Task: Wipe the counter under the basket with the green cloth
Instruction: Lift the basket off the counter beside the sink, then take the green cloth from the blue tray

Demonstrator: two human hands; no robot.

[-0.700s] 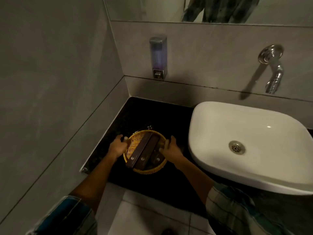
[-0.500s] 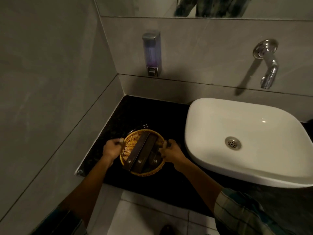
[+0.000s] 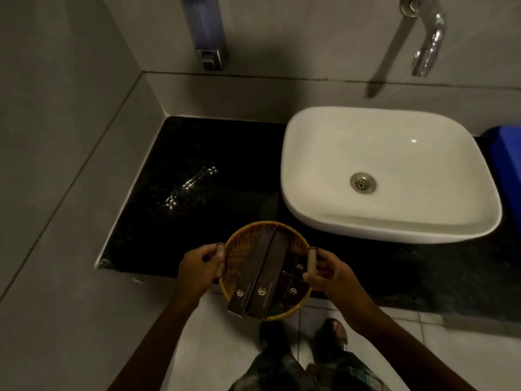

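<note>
The basket [image 3: 239, 249] you hold is woven cane, yellow and bumpy. Its two handles [image 3: 311, 261] look like smooth pale wood. The long boxes [image 3: 262, 272] inside look like brown card, a little shiny. The desk [image 3: 197, 176] is black speckled stone, glossy and smooth. The sink [image 3: 394, 221] is white, hard and shiny. The tap [image 3: 428, 35] is bright shiny metal. The wall tiles [image 3: 56, 108] are grey and dull.

Dim, soft-focus wide-angle view, glints on the black counter [image 3: 194, 182], tap shadow [image 3: 386, 57] on bowed wall tiles.
</note>
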